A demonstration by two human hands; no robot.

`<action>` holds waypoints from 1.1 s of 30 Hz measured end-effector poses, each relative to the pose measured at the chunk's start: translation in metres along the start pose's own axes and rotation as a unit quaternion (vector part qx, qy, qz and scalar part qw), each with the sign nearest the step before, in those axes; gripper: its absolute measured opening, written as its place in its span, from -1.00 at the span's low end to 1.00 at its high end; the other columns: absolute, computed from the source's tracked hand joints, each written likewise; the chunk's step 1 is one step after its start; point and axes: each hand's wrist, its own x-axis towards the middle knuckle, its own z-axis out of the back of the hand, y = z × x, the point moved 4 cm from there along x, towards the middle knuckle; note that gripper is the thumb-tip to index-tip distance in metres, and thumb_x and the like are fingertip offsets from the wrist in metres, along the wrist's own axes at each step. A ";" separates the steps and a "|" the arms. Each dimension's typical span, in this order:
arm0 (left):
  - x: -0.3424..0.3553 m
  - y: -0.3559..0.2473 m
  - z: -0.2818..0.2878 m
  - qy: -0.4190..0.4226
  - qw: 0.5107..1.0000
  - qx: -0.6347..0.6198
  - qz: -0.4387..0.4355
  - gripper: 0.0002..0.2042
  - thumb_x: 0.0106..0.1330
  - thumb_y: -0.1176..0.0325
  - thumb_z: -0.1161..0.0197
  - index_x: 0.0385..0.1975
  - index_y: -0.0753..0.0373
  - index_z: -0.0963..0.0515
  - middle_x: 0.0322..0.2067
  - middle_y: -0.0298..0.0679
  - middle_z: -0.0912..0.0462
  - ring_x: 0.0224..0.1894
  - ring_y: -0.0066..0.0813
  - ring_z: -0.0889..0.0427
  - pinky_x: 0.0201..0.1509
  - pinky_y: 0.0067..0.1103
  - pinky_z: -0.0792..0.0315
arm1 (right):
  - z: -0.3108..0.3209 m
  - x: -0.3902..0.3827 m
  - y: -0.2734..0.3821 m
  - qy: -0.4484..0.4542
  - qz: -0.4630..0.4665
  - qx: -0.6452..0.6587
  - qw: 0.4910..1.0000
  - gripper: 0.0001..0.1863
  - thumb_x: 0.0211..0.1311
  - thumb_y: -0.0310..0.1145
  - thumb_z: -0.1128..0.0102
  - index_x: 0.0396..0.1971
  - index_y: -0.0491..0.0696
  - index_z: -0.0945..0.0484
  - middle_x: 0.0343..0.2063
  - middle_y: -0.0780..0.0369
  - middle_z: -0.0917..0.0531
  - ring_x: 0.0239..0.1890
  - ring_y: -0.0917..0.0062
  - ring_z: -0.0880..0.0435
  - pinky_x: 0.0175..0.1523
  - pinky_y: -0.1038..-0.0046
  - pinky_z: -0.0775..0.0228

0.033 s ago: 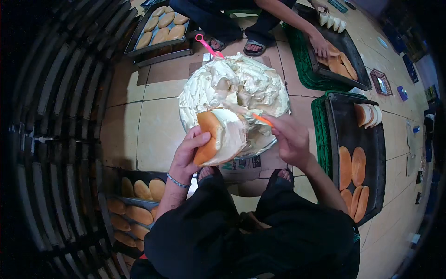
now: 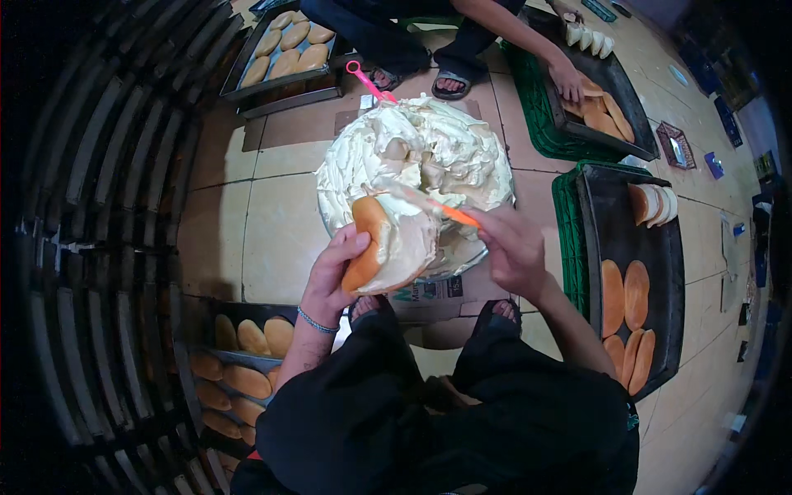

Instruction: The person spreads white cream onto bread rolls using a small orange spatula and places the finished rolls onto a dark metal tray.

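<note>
My left hand (image 2: 334,264) is closed around a split, oblong bread bun (image 2: 369,243), tilted so its cut face shows a thick layer of pale cream. In my right hand (image 2: 517,254) is a spreading knife (image 2: 458,215) with an orange handle, its cream-smeared blade pointing left just above the bun's top edge. Whether the blade touches the bun, I cannot tell. Both hands are over the near side of a large mound of whipped cream (image 2: 462,148), which almost hides the round container under it. A pink-handled tool (image 2: 356,70) sticks out at the mound's far edge.
A tray (image 2: 587,247) on a green crate at right holds plain and cream-filled buns. Beyond it, a co-worker's hand (image 2: 567,81) touches buns in another tray (image 2: 635,103). Bun trays also stand far left (image 2: 233,87) and near left (image 2: 285,311), beside a dark slatted rack (image 2: 107,181).
The knife blade has shifted slightly left and up, over the bun's top edge. My right hand has moved a little left with it; the bun has barely moved.
</note>
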 end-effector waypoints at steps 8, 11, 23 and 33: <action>-0.002 0.004 0.015 0.002 0.994 -0.109 0.004 -0.59 0.33 0.32 -0.22 0.10 0.40 -0.38 -0.06 -0.03 -0.60 -0.02 -0.25 -0.65 0.16 -0.39 -0.52 | 0.004 -0.015 -0.006 0.041 0.067 -0.098 0.992 -0.38 -0.21 -0.70 -0.13 0.02 -0.05 -0.64 -0.43 0.21 -0.63 -0.45 0.40 -0.65 -0.44 0.41 -0.46; -0.010 -0.002 0.008 -0.036 0.994 -0.104 -0.004 -0.58 0.32 0.33 -0.22 0.11 0.40 -0.38 -0.06 -0.03 -0.60 -0.03 -0.24 -0.65 0.16 -0.39 -0.52 | 0.020 -0.024 -0.011 0.068 0.072 -0.134 0.986 -0.36 -0.21 -0.69 -0.13 0.03 -0.03 -0.64 -0.42 0.21 -0.65 -0.45 0.40 -0.65 -0.44 0.41 -0.46; -0.001 -0.010 0.004 0.053 0.998 0.014 -0.009 -0.60 0.29 0.42 -0.26 0.08 0.43 -0.40 -0.06 -0.08 -0.61 -0.05 -0.36 -0.66 0.10 -0.48 -0.54 | 0.040 0.029 0.003 0.181 0.053 -0.154 0.970 -0.39 -0.10 -0.64 -0.13 0.08 0.05 -0.59 -0.48 0.24 -0.56 -0.50 0.38 -0.61 -0.45 0.37 -0.44; 0.011 -0.015 0.006 -0.079 0.992 -0.055 -0.079 -0.68 0.40 0.38 -0.17 0.09 0.35 -0.42 -0.02 -0.15 -0.61 0.01 -0.39 -0.64 0.14 -0.46 -0.54 | 0.006 -0.007 0.034 0.155 0.071 -0.214 0.962 -0.42 -0.06 -0.55 -0.15 0.10 -0.07 -0.56 -0.51 0.32 -0.49 -0.55 0.57 -0.55 -0.56 0.51 -0.35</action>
